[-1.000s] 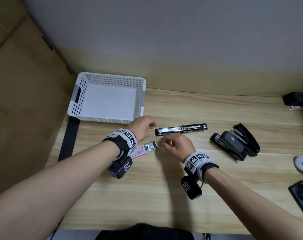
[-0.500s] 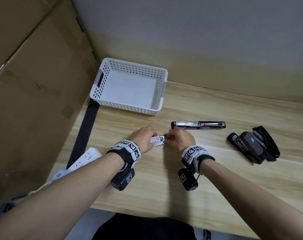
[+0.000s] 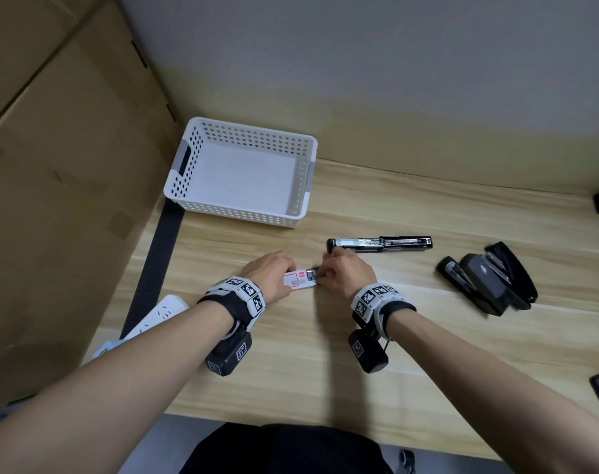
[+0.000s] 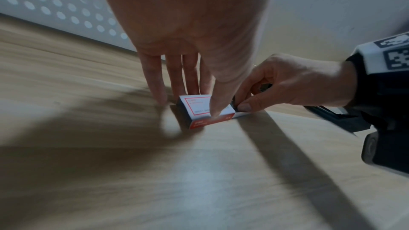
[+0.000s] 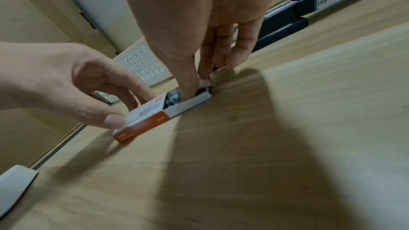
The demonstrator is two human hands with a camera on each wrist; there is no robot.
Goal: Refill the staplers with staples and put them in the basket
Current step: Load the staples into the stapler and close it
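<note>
The left hand (image 3: 269,276) pinches the sleeve of the staple box (image 3: 296,279) flat on the table (image 3: 325,371); the right hand (image 3: 349,273) has thumb and fingers dug into its slid-out tray. Just beyond lies an opened stapler (image 3: 380,243), two more staplers (image 3: 489,285) to the right, and the white basket (image 3: 239,213) stands behind.

Bare table (image 3: 291,388) lies open before the basket (image 3: 243,213); the opened stapler (image 3: 380,243) blocks the right.

Basket (image 3: 238,172) behind staple box (image 3: 296,279); staplers (image 3: 380,243) right, prob.
</note>
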